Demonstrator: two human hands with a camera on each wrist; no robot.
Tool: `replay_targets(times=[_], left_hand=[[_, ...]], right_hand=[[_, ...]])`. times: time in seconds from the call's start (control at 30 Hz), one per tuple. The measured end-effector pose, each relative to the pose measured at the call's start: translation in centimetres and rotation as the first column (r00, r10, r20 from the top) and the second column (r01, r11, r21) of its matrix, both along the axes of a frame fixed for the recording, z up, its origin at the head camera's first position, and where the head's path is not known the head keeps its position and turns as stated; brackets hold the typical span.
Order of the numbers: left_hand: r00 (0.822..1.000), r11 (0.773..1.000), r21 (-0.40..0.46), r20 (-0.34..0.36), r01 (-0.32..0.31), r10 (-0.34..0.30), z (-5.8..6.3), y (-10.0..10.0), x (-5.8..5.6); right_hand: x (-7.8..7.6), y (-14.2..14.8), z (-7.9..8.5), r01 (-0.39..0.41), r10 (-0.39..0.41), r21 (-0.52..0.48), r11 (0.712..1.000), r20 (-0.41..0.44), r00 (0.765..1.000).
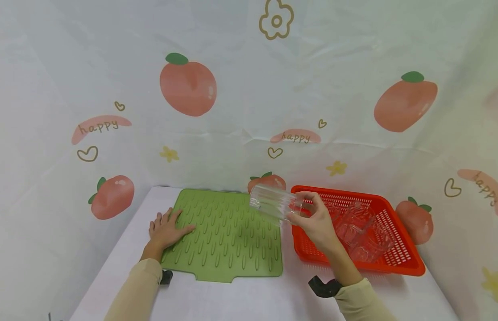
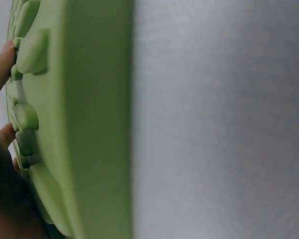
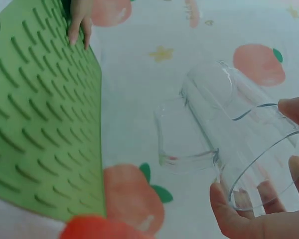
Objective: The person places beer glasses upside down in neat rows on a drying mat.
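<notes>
The smooth, transparent mug [image 1: 269, 202], a cylinder with squarish handle [image 3: 187, 160], is tilted in the air near the far right part of the green mat [image 1: 225, 240]. Our right hand [image 1: 318, 225] grips it near the open rim. Our left hand [image 1: 165, 232] rests with spread fingers on the mat's left edge, among oblong bumps. To the right, we see a red perforated basket [image 1: 385, 266] with other transparent mugs [image 1: 355, 218].

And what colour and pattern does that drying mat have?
The drying mat is green, with rows of short raised ridges; the head view shows it best.
</notes>
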State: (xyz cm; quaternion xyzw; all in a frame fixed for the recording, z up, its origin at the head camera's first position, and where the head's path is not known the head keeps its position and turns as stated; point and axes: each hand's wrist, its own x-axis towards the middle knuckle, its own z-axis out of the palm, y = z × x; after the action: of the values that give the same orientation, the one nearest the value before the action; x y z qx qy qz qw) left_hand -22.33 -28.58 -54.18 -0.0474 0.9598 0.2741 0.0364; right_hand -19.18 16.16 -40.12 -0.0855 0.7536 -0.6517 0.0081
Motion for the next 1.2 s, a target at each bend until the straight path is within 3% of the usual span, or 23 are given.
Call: replay_targets(times=[0.3,0.6,0.77,1.2], left_hand=[[1.000,1.000,-0.023,0.030,-0.003,0.004,0.0,-0.1,0.0],[1.000,1.000,-0.016,0.019,-0.012,0.013,-0.1,0.0,0.0],[0.999,0.999,-0.031,0.038,-0.003,0.004,0.1,0.0,-0.1],[0.999,0.999,-0.043,0.035,-0.001,0.003,-0.9,-0.3,-0.6]], right_hand=[[0.0,-2.7,-1.2,-0.016,0.016,0.010,1.000,0.003,1.000],[-0.4,-6.2,-2.0,-0.007,0.011,-0.117,0.993,0.030,0.999],[-0.9,-7.9,-2.5,0.002,-0.001,-0.109,0.994,0.007,1.000],[-2.2,-10.7,-5.1,-0.012,0.012,-0.159,0.987,-0.003,1.000]])
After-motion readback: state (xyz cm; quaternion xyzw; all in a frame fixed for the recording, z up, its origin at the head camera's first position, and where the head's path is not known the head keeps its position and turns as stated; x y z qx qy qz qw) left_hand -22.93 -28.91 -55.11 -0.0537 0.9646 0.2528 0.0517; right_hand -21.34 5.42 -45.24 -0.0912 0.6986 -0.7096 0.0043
